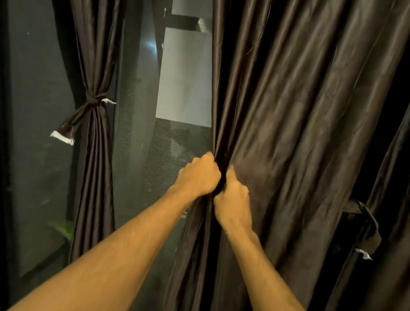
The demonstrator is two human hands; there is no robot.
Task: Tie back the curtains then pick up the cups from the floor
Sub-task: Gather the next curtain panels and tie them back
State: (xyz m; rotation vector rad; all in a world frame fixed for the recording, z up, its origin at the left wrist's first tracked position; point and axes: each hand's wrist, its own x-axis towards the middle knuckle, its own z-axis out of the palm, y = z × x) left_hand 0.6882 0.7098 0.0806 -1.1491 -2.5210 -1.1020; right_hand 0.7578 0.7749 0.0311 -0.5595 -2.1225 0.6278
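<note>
At the dark window (pixel 47 106), left hand (pixel 199 175) and right hand (pixel 233 199) grip clamped on the curtain edge (pixel 218 130).

Home room, dark curtains (pixel 298 102), window (pixel 135 119)

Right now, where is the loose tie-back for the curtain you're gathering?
In the head view the tie-back hangs at the right, beside the right curtain, right of the right hand and about level with it.
</note>
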